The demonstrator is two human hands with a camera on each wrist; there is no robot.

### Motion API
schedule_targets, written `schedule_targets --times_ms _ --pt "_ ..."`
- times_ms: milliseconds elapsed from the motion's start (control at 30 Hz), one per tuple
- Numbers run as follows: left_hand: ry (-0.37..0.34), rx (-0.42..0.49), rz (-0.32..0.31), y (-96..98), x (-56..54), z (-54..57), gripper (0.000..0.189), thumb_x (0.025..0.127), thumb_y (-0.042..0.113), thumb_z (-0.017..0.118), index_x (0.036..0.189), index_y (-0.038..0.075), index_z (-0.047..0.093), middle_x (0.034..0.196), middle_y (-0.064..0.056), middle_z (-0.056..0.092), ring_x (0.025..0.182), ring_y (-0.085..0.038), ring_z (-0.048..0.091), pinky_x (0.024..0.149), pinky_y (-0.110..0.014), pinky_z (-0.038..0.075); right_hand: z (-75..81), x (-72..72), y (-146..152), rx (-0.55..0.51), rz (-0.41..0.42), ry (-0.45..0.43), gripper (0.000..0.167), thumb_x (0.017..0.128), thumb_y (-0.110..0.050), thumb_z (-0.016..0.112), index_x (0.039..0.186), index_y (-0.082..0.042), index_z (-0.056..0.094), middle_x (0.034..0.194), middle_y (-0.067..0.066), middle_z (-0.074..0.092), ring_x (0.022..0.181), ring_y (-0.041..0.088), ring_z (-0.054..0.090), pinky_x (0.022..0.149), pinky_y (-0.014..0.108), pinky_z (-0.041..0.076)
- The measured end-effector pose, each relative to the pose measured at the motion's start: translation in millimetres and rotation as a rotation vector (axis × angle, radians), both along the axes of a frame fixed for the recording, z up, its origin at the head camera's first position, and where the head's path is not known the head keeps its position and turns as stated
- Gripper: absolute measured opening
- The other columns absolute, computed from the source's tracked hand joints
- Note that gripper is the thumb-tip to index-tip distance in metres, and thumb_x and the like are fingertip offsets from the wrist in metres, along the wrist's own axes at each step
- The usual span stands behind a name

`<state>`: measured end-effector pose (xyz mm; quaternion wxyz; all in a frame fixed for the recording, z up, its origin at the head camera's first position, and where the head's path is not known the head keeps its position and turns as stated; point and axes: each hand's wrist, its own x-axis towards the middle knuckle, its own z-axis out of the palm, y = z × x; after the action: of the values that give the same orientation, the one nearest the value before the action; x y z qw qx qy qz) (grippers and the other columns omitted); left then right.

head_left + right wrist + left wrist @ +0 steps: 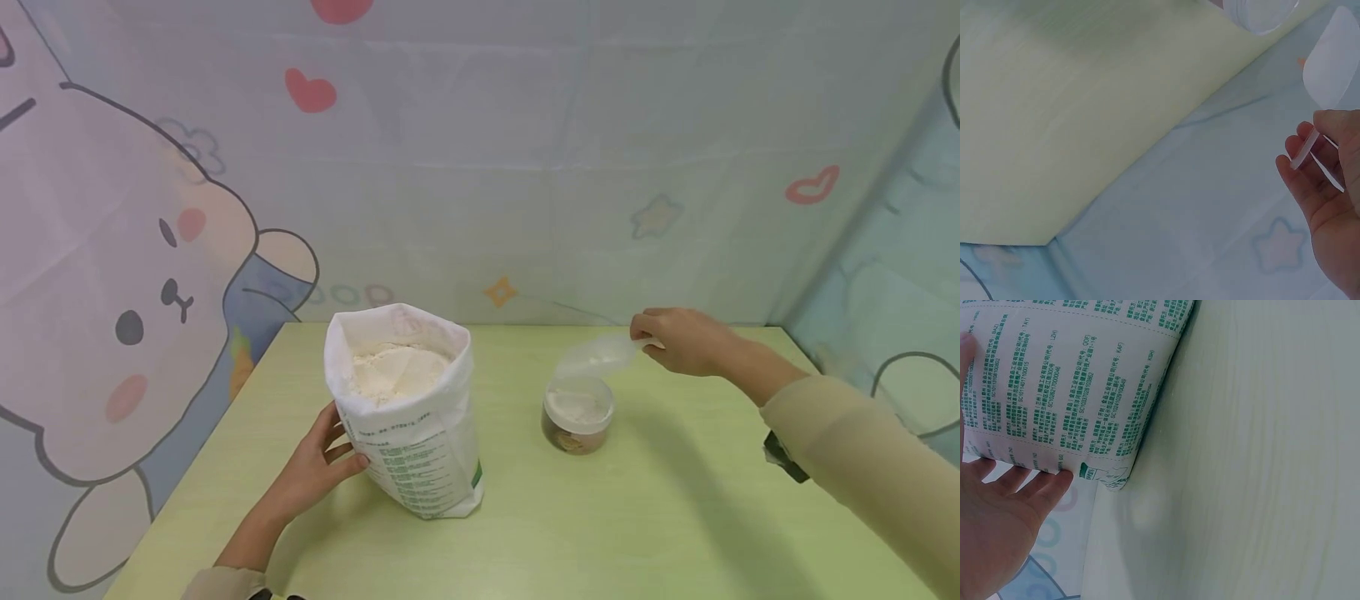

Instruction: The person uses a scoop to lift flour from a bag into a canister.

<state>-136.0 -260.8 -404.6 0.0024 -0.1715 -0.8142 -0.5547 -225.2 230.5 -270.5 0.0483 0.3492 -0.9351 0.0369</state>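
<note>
A tall white bag of flour [427, 458] with green print stands with its top open, pale flour [401, 372] showing inside. My left hand [318, 462] holds the bag's left side, its thumb on the printed front and its fingers along the side. In the left wrist view the fingers of that hand [1004, 525] press against the bag's edge [1060, 394]. My right hand [686, 340] pinches the handle of a translucent white plastic scoop [596, 357], tilted just above a small clear jar [572, 435]. White powder lies in the jar. In the right wrist view, the scoop's bowl [1332, 59] extends beyond the fingertips.
The pale green-yellow table [525, 533] carries the bag and, to its right, the jar. A printed cloth backdrop [487, 167] with hearts and a cartoon animal rises behind the table's back edge and along the sides.
</note>
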Motion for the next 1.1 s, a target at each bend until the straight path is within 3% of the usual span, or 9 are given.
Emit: schedule_targets --times_ms 100,167,367,533,633,833,1100 --pt "-0.001 0.002 0.001 0.2 0.9 0.3 0.086 0.084 0.013 0.067 0.148 0.015 0.010 0.148 -0.013 0.020 0.132 -0.038 0.026 0.101 -0.046 0.039 -2.3 -0.2 1 -0.027 0.012 0.001 0.015 0.083 -0.001 0.064 0.095 -0.008 0.059 0.091 0.002 0.059 0.078 0.020 0.060 0.065 0.035 0.052" --pt "-0.002 0.000 0.002 0.1 0.6 0.1 0.086 0.084 0.013 0.067 0.148 0.014 0.010 0.148 -0.013 0.021 0.132 -0.038 0.027 0.101 -0.046 0.039 -3.1 -1.0 1 -0.041 0.015 0.002 0.014 0.083 -0.001 0.064 0.095 -0.007 0.059 0.091 0.003 0.060 0.080 0.020 0.060 0.067 0.036 0.052" --pt "0.000 0.002 0.003 0.3 0.3 0.2 0.085 0.084 0.013 0.068 0.147 0.013 0.011 0.147 -0.014 0.022 0.131 -0.038 0.028 0.095 -0.016 0.041 1.8 -6.0 -6 -0.070 0.021 0.010 0.013 0.084 -0.003 0.062 0.097 -0.006 0.061 0.092 0.004 0.061 0.084 0.021 0.060 0.070 0.038 0.052" --pt "-0.004 0.002 0.007 0.5 0.9 1.2 0.085 0.084 0.013 0.068 0.147 0.013 0.011 0.147 -0.014 0.023 0.131 -0.038 0.028 0.093 -0.011 0.039 16.7 -10.5 -19 -0.078 0.047 0.034 0.014 0.084 -0.003 0.063 0.098 -0.006 0.062 0.094 0.005 0.062 0.085 0.022 0.061 0.071 0.039 0.053" --pt "-0.004 -0.002 0.008 0.3 1.0 1.4 0.085 0.084 0.012 0.068 0.147 0.013 0.011 0.146 -0.014 0.023 0.131 -0.038 0.029 0.096 -0.018 0.042 30.8 -12.7 -29 -0.072 0.066 0.057 0.014 0.084 -0.002 0.062 0.098 -0.006 0.061 0.094 0.006 0.062 0.085 0.023 0.061 0.071 0.039 0.052" --pt "-0.006 0.004 0.006 0.7 1.6 1.4 0.086 0.084 0.012 0.067 0.148 0.013 0.010 0.147 -0.014 0.021 0.131 -0.039 0.028 0.101 -0.048 0.038 59.2 -12.9 -48 -0.069 0.108 0.098 0.013 0.084 -0.001 0.061 0.096 -0.003 0.060 0.093 0.008 0.062 0.084 0.024 0.061 0.072 0.039 0.052" --pt "-0.005 0.008 0.003 -0.2 1.5 1.1 0.086 0.083 0.013 0.068 0.148 0.014 0.011 0.147 -0.016 0.023 0.131 -0.040 0.029 0.100 -0.050 0.038 89.9 -11.1 -72 -0.075 0.103 0.118 0.012 0.085 -0.002 0.059 0.097 -0.004 0.059 0.095 0.008 0.061 0.085 0.024 0.060 0.071 0.038 0.051"
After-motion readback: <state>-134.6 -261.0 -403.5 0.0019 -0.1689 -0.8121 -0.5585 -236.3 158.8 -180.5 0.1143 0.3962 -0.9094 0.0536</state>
